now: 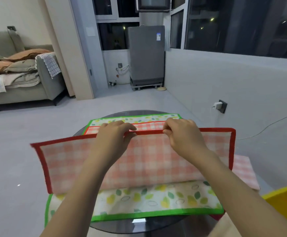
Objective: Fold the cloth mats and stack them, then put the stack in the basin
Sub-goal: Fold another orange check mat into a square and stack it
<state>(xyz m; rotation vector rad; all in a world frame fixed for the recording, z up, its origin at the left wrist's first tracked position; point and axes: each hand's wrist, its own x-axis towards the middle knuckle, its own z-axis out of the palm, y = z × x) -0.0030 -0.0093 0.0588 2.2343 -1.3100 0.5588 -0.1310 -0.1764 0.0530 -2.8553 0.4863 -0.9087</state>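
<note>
Head view, yellow basin (286,200) cut off — hands (112,134) (182,132) hide red-edged mat (147,156) middle

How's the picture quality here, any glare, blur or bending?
Head view: wide-angle bending curves the wall and floor lines; a small glare patch sits on the glass table; windows are dark with light specks; hands and red mat look slightly soft.

A home's living area. A sofa (19,82) piled with bedding sits left. A washing machine (146,55) stands by dark windows.
</note>
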